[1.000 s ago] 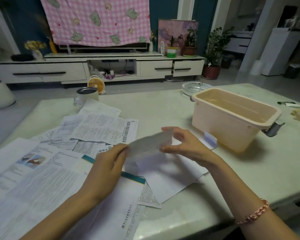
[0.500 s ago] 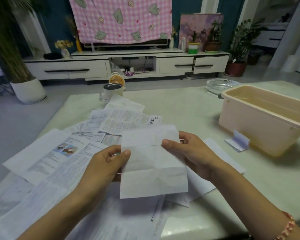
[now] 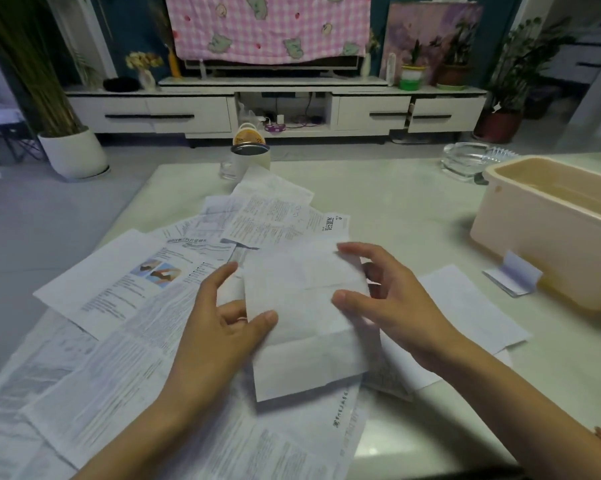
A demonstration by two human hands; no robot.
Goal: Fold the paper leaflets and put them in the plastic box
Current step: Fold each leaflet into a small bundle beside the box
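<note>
Left of the plastic box [image 3: 534,244], over the table [image 3: 396,202], the leaflet [image 3: 302,320] is pinched at its side edges by the left hand [image 3: 219,334] and right hand [image 3: 392,303], thumbs on top, fingers [image 3: 361,253] loosely spread. Best to align the corners squarely before creasing.

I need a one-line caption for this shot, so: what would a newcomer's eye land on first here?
The creased white leaflet at the centre, pinched between the left hand and right hand. Next, the printed leaflets fanned out on the table to its left, and the beige plastic box, open, at the right edge.
</note>
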